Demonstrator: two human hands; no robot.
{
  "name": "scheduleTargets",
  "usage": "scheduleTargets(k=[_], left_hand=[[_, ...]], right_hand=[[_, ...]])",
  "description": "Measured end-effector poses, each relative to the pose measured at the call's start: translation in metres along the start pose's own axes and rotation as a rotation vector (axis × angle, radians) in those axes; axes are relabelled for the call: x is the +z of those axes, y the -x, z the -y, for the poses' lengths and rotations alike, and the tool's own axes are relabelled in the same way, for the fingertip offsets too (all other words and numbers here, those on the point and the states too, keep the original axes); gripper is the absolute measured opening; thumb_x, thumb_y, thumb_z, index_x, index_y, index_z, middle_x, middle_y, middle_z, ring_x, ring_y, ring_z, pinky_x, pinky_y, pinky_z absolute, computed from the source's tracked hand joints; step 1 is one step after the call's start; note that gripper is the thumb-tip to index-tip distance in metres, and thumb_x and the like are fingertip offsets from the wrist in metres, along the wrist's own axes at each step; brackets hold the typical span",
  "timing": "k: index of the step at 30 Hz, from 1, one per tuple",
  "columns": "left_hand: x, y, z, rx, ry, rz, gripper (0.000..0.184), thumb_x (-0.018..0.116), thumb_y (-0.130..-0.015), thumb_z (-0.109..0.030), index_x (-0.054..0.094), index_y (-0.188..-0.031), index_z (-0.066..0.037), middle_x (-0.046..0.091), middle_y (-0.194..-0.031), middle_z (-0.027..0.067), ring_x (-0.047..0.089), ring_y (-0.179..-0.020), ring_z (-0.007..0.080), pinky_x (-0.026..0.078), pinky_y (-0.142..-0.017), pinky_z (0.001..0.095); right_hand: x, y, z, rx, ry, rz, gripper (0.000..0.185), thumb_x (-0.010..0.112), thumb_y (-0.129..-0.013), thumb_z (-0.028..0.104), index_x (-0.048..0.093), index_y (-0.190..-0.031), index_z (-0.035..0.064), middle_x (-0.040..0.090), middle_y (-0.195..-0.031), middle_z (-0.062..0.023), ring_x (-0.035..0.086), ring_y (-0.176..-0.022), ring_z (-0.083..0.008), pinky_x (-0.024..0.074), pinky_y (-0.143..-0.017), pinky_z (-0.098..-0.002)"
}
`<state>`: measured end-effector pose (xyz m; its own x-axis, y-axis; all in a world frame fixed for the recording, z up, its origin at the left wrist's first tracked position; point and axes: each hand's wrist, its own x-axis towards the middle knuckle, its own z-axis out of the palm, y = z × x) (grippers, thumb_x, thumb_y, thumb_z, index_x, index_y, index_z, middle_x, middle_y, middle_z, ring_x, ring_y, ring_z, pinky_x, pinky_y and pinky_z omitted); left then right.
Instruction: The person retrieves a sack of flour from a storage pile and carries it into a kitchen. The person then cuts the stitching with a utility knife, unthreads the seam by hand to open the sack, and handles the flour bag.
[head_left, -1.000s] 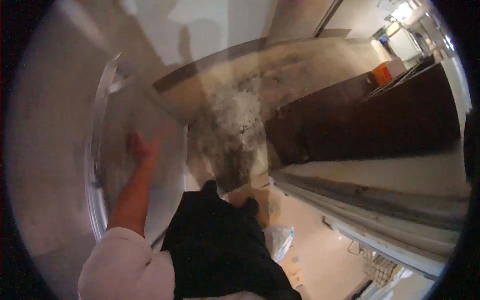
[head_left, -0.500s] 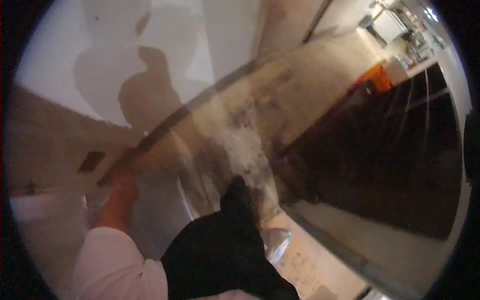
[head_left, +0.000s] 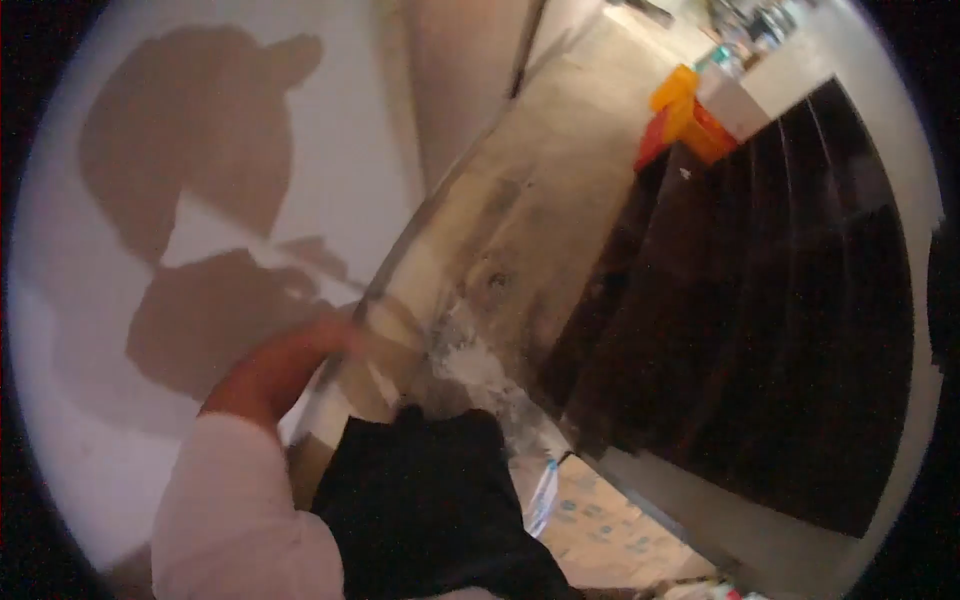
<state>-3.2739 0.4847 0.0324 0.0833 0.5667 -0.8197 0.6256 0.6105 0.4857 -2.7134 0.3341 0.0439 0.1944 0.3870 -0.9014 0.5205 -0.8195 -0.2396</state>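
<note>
Left hand (head_left: pixel 343 332) (quite blurred) extends beside the pale wall (head_left: pixel 345 130).

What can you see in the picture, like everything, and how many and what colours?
wall: one, whitish, left
shadow: one large shape, greyish brown, on the wall
floor: one, tan with pale and dark patches, middle
panel: one, dark brown, right
bright things: count unclear, yellow, orange and red, by the panel's top end
box: one, white, beside the bright things
clutter: too blurred to count, mixed colours, top right
bag: one, clear and bluish, bottom middle
clothing: black, bottom middle
sleeve: one, pale pink, bottom left
left hand: one, blurred, near the wall's lower edge
</note>
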Motion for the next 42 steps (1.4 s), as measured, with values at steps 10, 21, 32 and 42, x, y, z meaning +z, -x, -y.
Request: scheduleTargets(k=[10, 21, 32, 42], left_hand=[[-0.164, -0.208, -0.278, 0.236, -0.405, 0.124, 0.053, 0.049, -0.083, -0.05, 0.056, -0.113, -0.007, 0.057, -0.109, 0.0092, 0.053, -0.097, 0.0228, 0.04, -0.083, 0.039], [-0.294, -0.384, -0.566, 0.335, -0.421, 0.123, 0.049, 0.056, -0.082, -0.036, 0.046, -0.124, -0.012, 0.047, -0.123, 0.0099, 0.049, -0.106, 0.0229, 0.041, -0.085, 0.0442], [-0.418, -0.478, -0.54, -0.271, -0.734, 0.188, 0.04, 0.05, -0.084, -0.034, 0.049, -0.121, -0.017, 0.058, -0.099, 0.0099, 0.061, -0.079, 0.0255, 0.051, -0.061, 0.0402], [-0.528, -0.581, -0.986, 0.785, -0.623, -0.121, 0.05, 0.054, -0.079, -0.047, 0.059, -0.102, -0.004, 0.059, -0.093, 0.0097, 0.052, -0.082, 0.0208, 0.042, -0.073, 0.0349]], right_hand=[[0.026, -0.037, 0.047, 0.256, -0.489, -0.115, 0.03, 0.057, -0.071, 0.015, 0.058, -0.093, -0.0048, 0.057, -0.079, -0.0131, 0.054, -0.071, -0.0255, 0.0433, -0.063, -0.0394], [0.073, -0.066, 0.184, 0.515, -0.883, -0.116, 0.031, 0.058, -0.071, 0.016, 0.058, -0.094, -0.0044, 0.057, -0.078, -0.0126, 0.054, -0.071, -0.0251, 0.0435, -0.062, -0.0391], [-0.033, -0.172, 0.348, 0.56, -0.989, -0.112, 0.031, 0.058, -0.071, 0.016, 0.057, -0.094, -0.0041, 0.056, -0.078, -0.012, 0.054, -0.07, -0.0248, 0.0436, -0.062, -0.0388], [-0.161, -0.313, 0.602, 0.407, -0.902, -0.163, 0.031, 0.058, -0.071, 0.016, 0.057, -0.095, -0.0038, 0.056, -0.078, -0.0115, 0.054, -0.069, -0.0244, 0.0438, -0.061, -0.0385]])
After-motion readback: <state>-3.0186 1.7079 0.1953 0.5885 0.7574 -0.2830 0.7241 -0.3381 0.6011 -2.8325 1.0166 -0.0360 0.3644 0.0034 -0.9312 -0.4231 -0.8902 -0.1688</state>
